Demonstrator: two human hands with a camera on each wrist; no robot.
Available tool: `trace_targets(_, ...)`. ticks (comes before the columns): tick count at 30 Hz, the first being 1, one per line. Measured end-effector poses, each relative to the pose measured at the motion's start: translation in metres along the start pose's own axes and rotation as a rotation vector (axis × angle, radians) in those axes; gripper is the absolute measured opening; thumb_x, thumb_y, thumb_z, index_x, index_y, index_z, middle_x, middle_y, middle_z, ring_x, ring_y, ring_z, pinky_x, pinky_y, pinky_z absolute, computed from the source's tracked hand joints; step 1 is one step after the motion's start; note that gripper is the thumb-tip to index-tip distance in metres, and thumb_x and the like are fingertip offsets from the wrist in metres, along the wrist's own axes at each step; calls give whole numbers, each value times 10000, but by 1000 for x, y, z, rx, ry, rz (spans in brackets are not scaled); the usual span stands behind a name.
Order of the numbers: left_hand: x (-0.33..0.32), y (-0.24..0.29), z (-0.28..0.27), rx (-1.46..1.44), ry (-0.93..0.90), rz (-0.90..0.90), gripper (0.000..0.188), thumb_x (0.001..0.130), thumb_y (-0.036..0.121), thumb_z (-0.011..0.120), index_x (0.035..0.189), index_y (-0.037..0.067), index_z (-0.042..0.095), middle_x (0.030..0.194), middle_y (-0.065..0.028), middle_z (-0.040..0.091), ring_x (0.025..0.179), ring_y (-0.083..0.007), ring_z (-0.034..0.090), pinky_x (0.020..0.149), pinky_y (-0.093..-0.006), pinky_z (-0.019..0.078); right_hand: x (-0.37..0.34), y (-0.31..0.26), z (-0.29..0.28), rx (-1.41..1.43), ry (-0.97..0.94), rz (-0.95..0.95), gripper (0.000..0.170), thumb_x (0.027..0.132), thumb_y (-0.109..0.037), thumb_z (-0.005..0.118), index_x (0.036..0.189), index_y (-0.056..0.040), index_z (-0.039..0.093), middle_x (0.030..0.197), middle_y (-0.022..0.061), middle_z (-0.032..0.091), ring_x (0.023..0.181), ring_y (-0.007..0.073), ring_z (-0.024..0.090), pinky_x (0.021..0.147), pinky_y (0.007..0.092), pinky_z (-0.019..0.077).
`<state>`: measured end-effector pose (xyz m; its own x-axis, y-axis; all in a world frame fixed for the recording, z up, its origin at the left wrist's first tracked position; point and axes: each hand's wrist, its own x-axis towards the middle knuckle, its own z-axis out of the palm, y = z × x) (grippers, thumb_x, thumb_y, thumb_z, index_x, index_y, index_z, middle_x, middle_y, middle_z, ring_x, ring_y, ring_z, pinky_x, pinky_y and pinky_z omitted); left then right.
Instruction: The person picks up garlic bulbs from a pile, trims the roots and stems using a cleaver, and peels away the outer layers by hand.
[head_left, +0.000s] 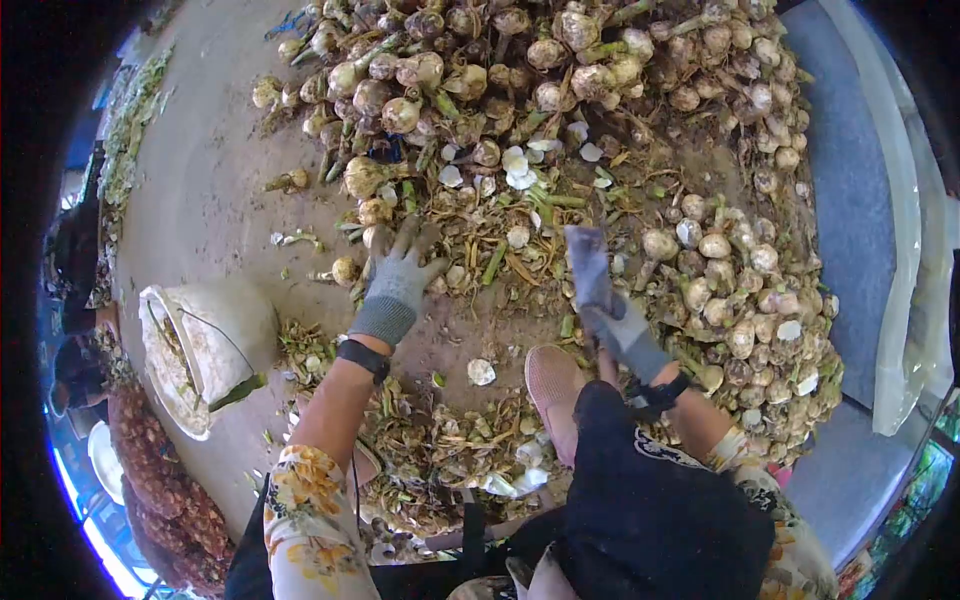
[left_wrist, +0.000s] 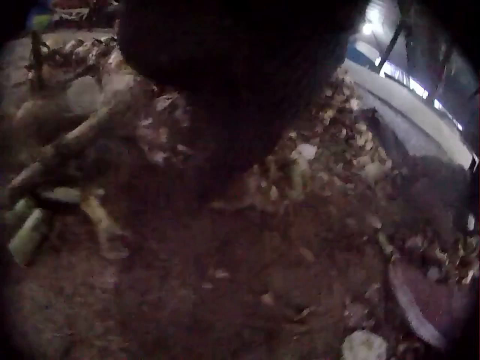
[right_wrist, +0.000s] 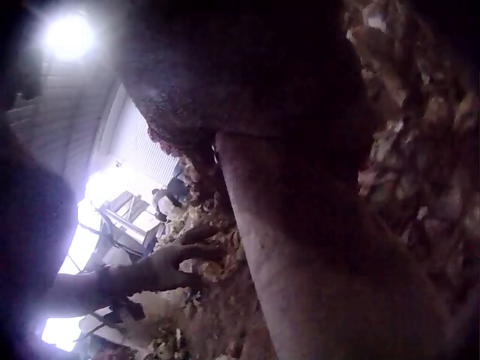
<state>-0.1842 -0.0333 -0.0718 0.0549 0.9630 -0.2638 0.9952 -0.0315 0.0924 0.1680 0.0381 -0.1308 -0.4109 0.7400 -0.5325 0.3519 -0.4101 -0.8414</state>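
My left hand (head_left: 398, 285), in a grey knitted glove, reaches down with its fingers spread. A dirty garlic bulb (head_left: 374, 212) lies just beyond the fingertips, and another bulb (head_left: 345, 270) is to the left of the hand. The right wrist view also shows those spread fingers. My right hand (head_left: 628, 335), gloved too, grips a tool with a broad, flat, grey blade-like end (head_left: 588, 262) that points away from me. A long, smooth part of the tool (right_wrist: 300, 247) sticks out of the right fist in the right wrist view. The left wrist view is dark and blurred.
A big heap of stemmed garlic (head_left: 480, 60) lies ahead, and a pile of trimmed bulbs (head_left: 735, 300) is at right. Cut stems and peelings (head_left: 470, 430) litter the floor around my pink shoe (head_left: 556, 395). A white bucket (head_left: 225, 335) lies tipped at left, near a red net sack (head_left: 165, 480).
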Motion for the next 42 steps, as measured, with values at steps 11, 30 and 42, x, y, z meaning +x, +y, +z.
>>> trace_targets(11, -9, 76, -45, -1719, 90, -347, 559, 794, 43, 590, 1305, 55, 364, 900, -49, 595, 765, -64, 529, 600, -214, 456, -19, -123, 47, -664, 24, -544, 367, 777, -283, 626, 1079, -86, 555, 890, 111, 617, 771, 294, 615, 705, 383, 503)
trace_targets(30, -41, 117, -78, -1838, -36, -449, 539, 756, 97, 693, 1231, -5, 459, 960, -48, 611, 849, -126, 596, 738, -239, 484, 7, -95, 39, -1161, -69, -166, 365, 831, -301, 554, 1135, -100, 553, 823, 153, 621, 775, 335, 618, 705, 450, 489)
trace_targets(42, -17, 106, -40, -1928, 477, -355, 423, 833, 34, 611, 1219, 31, 437, 1102, -95, 550, 1007, -193, 569, 878, -310, 482, -4, -57, 42, -74, -5, -173, 424, 834, -263, 639, 1179, -41, 534, 808, 99, 663, 718, 198, 617, 656, 366, 490)
